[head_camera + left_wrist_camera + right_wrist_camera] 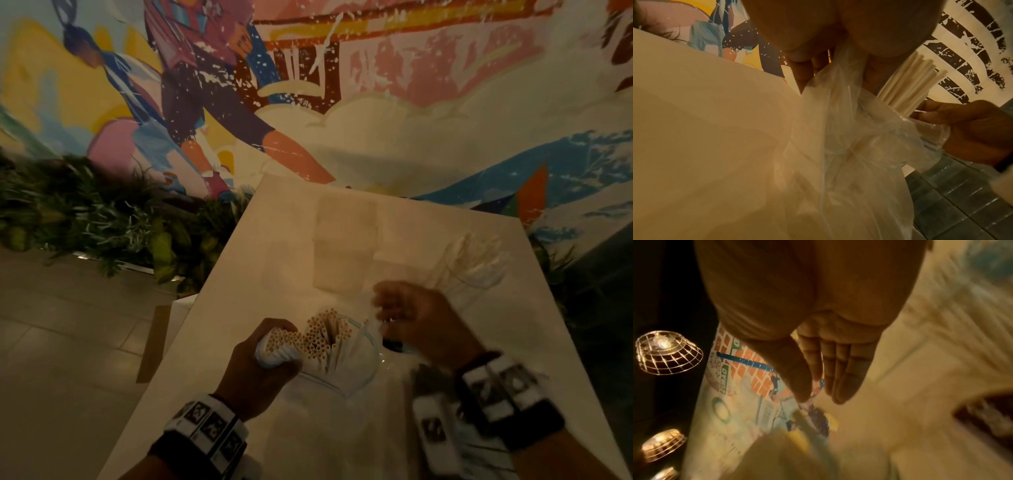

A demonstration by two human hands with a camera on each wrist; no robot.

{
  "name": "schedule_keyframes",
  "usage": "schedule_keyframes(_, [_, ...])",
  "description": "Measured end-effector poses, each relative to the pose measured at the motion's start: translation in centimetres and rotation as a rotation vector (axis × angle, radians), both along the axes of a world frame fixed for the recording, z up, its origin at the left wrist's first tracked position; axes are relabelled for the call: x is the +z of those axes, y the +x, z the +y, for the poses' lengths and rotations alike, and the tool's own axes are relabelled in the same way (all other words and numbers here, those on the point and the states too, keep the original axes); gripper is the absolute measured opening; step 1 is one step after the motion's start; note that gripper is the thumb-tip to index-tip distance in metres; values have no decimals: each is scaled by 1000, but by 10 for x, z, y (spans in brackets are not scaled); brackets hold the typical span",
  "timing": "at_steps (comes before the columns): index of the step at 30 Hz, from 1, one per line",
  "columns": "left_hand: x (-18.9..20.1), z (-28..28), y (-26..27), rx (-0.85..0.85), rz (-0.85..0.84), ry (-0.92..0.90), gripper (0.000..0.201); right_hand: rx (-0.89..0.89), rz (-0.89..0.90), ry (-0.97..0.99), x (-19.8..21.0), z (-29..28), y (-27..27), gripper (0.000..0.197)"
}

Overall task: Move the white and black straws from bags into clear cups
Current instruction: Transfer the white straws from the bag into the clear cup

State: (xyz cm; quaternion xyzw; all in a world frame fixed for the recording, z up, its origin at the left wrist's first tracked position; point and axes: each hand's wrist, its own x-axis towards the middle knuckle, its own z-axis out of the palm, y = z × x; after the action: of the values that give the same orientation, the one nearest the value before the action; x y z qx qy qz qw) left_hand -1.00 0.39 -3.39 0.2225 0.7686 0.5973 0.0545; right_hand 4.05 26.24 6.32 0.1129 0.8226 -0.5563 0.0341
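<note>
My left hand [255, 370] grips a bundle of white straws [279, 342] at the mouth of a clear plastic bag [356, 359] that lies on the white table [342, 438]. More white straws [325, 332] stand loose in the bag beside the bundle. In the left wrist view the bundle of straws [910, 81] sticks out past my left hand [818, 32] above the crumpled bag [849, 138]. My right hand [421, 322] is blurred, just right of the bag; its fingers [838, 366] are straight and hold nothing. Something dark [394, 344] lies under it. A clear cup [344, 246] stands farther back.
A second clear container with white straws [476, 260] sits at the back right of the table. Green plants [102, 222] line the floor to the left, below a painted wall [411, 102]. Wire lamps [668, 353] hang overhead. The table's left edge [191, 318] drops to tiled floor.
</note>
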Motion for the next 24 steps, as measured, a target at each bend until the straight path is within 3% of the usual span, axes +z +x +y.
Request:
schedule_keyframes(2, [2, 2, 1, -5, 31, 4, 43, 47, -27, -87, -24, -23, 11, 72])
schedule_keyframes(6, [3, 3, 1, -51, 32, -1, 60, 1, -4, -218, -52, -59, 17, 80])
schedule_keyframes(11, [0, 7, -1, -175, 116, -90, 98, 27, 165, -69, -61, -81, 18, 48])
schedule_keyframes(13, [-1, 14, 0, -169, 215, -225, 111, 44, 219, 2, -61, -84, 20, 50])
schedule_keyframes(14, [4, 16, 2, -170, 157, -226, 117, 42, 240, 29, -61, -84, 20, 51])
schedule_keyframes(16, [14, 21, 5, -141, -6, -39, 112, 34, 292, 74, -60, -84, 20, 47])
schedule_keyframes(19, [12, 21, 6, -131, -47, 196, 81, 35, 365, 134, -60, -79, 20, 35])
schedule_keyframes(24, [16, 20, 9, -86, -14, 237, 46, 31, 399, 232, -61, -69, 19, 24])
